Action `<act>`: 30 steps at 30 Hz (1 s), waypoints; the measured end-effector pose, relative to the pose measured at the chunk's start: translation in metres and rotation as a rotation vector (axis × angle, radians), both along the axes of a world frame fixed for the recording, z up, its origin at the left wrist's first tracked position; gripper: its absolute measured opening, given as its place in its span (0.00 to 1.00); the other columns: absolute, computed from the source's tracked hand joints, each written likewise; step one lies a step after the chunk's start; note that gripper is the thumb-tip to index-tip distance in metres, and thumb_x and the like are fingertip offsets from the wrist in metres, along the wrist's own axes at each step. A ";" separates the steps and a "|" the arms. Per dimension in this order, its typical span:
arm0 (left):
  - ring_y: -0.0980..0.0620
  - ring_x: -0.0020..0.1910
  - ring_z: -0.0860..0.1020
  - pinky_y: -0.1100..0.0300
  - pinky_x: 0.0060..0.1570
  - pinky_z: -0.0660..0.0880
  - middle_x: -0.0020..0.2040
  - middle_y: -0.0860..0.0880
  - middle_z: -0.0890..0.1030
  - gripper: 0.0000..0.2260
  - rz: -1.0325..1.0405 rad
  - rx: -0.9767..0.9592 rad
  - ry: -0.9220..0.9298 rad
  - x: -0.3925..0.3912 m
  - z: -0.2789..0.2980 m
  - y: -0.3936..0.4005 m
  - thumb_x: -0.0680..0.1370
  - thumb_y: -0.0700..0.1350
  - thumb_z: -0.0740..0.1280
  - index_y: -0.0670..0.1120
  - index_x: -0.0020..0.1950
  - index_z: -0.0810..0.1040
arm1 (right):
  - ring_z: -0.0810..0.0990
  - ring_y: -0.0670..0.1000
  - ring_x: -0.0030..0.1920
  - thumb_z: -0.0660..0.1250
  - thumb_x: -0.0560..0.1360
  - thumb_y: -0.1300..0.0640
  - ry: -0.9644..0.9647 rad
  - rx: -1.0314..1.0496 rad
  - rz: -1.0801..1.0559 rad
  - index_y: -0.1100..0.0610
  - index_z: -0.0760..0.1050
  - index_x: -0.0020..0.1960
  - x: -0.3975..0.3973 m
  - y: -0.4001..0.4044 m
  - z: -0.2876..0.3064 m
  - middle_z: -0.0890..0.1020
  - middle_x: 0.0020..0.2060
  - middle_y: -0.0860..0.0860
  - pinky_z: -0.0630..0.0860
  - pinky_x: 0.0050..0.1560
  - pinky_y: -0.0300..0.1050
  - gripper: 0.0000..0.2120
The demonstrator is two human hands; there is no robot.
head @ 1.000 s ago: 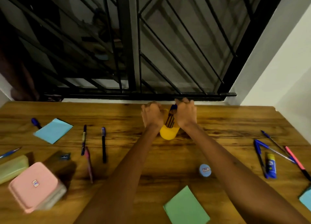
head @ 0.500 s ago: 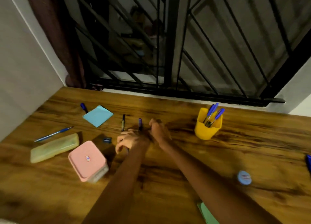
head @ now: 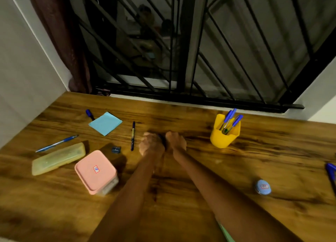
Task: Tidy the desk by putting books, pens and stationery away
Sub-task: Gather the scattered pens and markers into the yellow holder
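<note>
My left hand [head: 151,145] and my right hand [head: 176,141] rest close together on the wooden desk [head: 181,214], both with fingers curled. A dark blue pen [head: 162,139] shows in the gap between them, against my left hand's fingers. Whether my right hand holds anything is hidden. The yellow pen cup [head: 224,135] stands apart to the right with several blue pens in it. Left of my hands lies a dark pen [head: 133,135], then a small blue sharpener [head: 116,149], a blue sticky pad [head: 105,123], a blue marker [head: 89,114] and a blue ballpoint [head: 57,143].
A pink-lidded box [head: 96,171] and a yellow-green pencil case [head: 58,158] sit at the front left. A round blue tin [head: 263,187] lies at the right, a blue tool [head: 331,171] at the right edge, a green pad [head: 225,232] under my right forearm. Barred window behind.
Both hands left the yellow cup, where they had set pens, and moved left to the pens lying mid-desk. My view swung left. In the last half second the hands closed in around the dark blue pen.
</note>
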State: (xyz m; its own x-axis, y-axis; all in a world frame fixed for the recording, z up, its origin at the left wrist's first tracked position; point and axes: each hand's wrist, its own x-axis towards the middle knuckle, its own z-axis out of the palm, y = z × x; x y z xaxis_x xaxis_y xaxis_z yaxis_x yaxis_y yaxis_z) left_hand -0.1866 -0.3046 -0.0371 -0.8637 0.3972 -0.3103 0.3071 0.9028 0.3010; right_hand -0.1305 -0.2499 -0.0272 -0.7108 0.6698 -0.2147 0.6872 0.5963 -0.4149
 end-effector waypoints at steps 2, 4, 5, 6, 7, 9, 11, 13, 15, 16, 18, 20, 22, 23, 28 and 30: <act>0.42 0.60 0.76 0.52 0.56 0.77 0.64 0.40 0.72 0.20 -0.063 0.108 0.006 0.008 0.014 0.013 0.79 0.44 0.63 0.39 0.69 0.67 | 0.80 0.60 0.56 0.62 0.77 0.56 0.014 -0.096 -0.104 0.58 0.77 0.48 0.011 0.010 0.009 0.81 0.55 0.57 0.79 0.50 0.52 0.07; 0.43 0.55 0.78 0.50 0.53 0.78 0.58 0.41 0.76 0.13 -0.082 0.270 0.034 0.014 0.030 0.029 0.76 0.43 0.67 0.41 0.60 0.74 | 0.83 0.61 0.47 0.64 0.74 0.59 0.108 -0.312 -0.272 0.60 0.75 0.42 0.021 0.032 0.020 0.82 0.49 0.58 0.82 0.43 0.53 0.05; 0.44 0.53 0.78 0.50 0.52 0.78 0.57 0.42 0.77 0.12 -0.098 0.370 0.053 0.018 0.039 0.037 0.76 0.43 0.68 0.41 0.57 0.76 | 0.84 0.61 0.42 0.63 0.74 0.62 0.177 -0.402 -0.333 0.62 0.77 0.43 0.026 0.044 0.029 0.83 0.46 0.59 0.83 0.41 0.54 0.05; 0.45 0.52 0.78 0.50 0.52 0.79 0.56 0.43 0.78 0.12 -0.115 0.462 0.058 0.021 0.048 0.044 0.76 0.44 0.68 0.41 0.57 0.76 | 0.84 0.61 0.39 0.63 0.73 0.65 0.243 -0.461 -0.375 0.65 0.79 0.46 0.031 0.053 0.042 0.83 0.43 0.60 0.83 0.40 0.55 0.07; 0.46 0.51 0.78 0.50 0.51 0.79 0.56 0.43 0.77 0.13 -0.145 0.571 0.071 0.026 0.057 0.054 0.76 0.44 0.68 0.41 0.57 0.75 | 0.83 0.60 0.36 0.65 0.71 0.67 0.314 -0.474 -0.402 0.66 0.80 0.48 0.038 0.067 0.056 0.83 0.41 0.61 0.83 0.40 0.56 0.08; 0.45 0.49 0.78 0.49 0.50 0.79 0.55 0.44 0.75 0.11 -0.221 0.746 0.091 0.036 0.079 0.071 0.77 0.40 0.65 0.41 0.59 0.74 | 0.82 0.57 0.37 0.68 0.67 0.68 0.451 -0.420 -0.425 0.64 0.81 0.44 0.052 0.090 0.082 0.82 0.38 0.60 0.82 0.43 0.54 0.06; 0.43 0.47 0.79 0.46 0.47 0.79 0.53 0.41 0.77 0.09 -0.295 0.856 0.135 0.046 0.097 0.091 0.78 0.35 0.61 0.41 0.57 0.74 | 0.83 0.57 0.40 0.72 0.63 0.63 0.531 -0.304 -0.457 0.57 0.78 0.32 0.069 0.113 0.104 0.83 0.37 0.60 0.81 0.47 0.54 0.04; 0.44 0.48 0.78 0.47 0.49 0.78 0.51 0.41 0.79 0.09 -0.348 0.917 0.152 0.057 0.108 0.112 0.78 0.34 0.59 0.41 0.55 0.75 | 0.83 0.59 0.41 0.72 0.58 0.59 0.616 -0.234 -0.533 0.55 0.74 0.25 0.087 0.134 0.117 0.84 0.36 0.60 0.81 0.48 0.58 0.07; 0.45 0.49 0.78 0.47 0.49 0.77 0.51 0.41 0.79 0.08 -0.386 0.940 0.127 0.069 0.112 0.129 0.78 0.35 0.59 0.41 0.54 0.75 | 0.83 0.62 0.41 0.70 0.55 0.57 0.645 -0.175 -0.607 0.55 0.73 0.23 0.100 0.152 0.115 0.83 0.35 0.61 0.80 0.46 0.61 0.06; 0.45 0.49 0.78 0.46 0.49 0.77 0.50 0.42 0.79 0.08 -0.397 0.928 0.108 0.073 0.110 0.135 0.78 0.35 0.59 0.42 0.54 0.75 | 0.83 0.62 0.40 0.70 0.56 0.58 0.634 -0.158 -0.625 0.55 0.72 0.23 0.105 0.158 0.111 0.83 0.35 0.61 0.81 0.46 0.61 0.07; 0.46 0.48 0.79 0.47 0.50 0.78 0.50 0.42 0.79 0.07 -0.417 0.886 0.076 0.082 0.103 0.146 0.77 0.35 0.60 0.42 0.53 0.75 | 0.84 0.62 0.40 0.71 0.60 0.61 0.577 -0.128 -0.628 0.55 0.72 0.26 0.113 0.166 0.099 0.84 0.36 0.61 0.81 0.46 0.60 0.09; 0.46 0.50 0.79 0.47 0.51 0.78 0.51 0.42 0.80 0.07 -0.419 0.837 0.053 0.087 0.092 0.152 0.77 0.35 0.61 0.42 0.53 0.75 | 0.84 0.61 0.42 0.72 0.64 0.62 0.485 -0.111 -0.616 0.54 0.74 0.29 0.119 0.167 0.085 0.84 0.38 0.60 0.81 0.46 0.58 0.09; 0.44 0.51 0.79 0.47 0.51 0.77 0.52 0.41 0.80 0.07 -0.422 0.763 0.056 0.089 0.078 0.155 0.77 0.37 0.62 0.41 0.54 0.76 | 0.84 0.58 0.43 0.72 0.68 0.61 0.404 -0.094 -0.580 0.55 0.77 0.33 0.123 0.161 0.075 0.84 0.39 0.58 0.82 0.45 0.53 0.06; 0.43 0.51 0.79 0.48 0.51 0.77 0.52 0.41 0.81 0.07 -0.425 0.726 0.057 0.090 0.073 0.156 0.78 0.39 0.62 0.41 0.53 0.77 | 0.83 0.57 0.43 0.72 0.69 0.59 0.362 -0.055 -0.557 0.56 0.79 0.36 0.125 0.158 0.072 0.84 0.40 0.58 0.80 0.41 0.48 0.04; 0.46 0.56 0.78 0.51 0.55 0.77 0.55 0.43 0.80 0.11 -0.410 0.667 0.023 0.079 0.058 0.144 0.77 0.39 0.65 0.42 0.59 0.76 | 0.82 0.54 0.44 0.69 0.73 0.58 0.306 0.134 -0.551 0.57 0.80 0.47 0.126 0.146 0.069 0.84 0.43 0.55 0.75 0.37 0.44 0.04; 0.46 0.57 0.77 0.52 0.56 0.77 0.56 0.42 0.79 0.12 -0.394 0.683 0.037 0.065 0.061 0.131 0.78 0.40 0.65 0.42 0.61 0.75 | 0.82 0.56 0.47 0.68 0.73 0.60 0.403 0.200 -0.589 0.56 0.80 0.48 0.115 0.136 0.076 0.84 0.46 0.55 0.78 0.42 0.47 0.05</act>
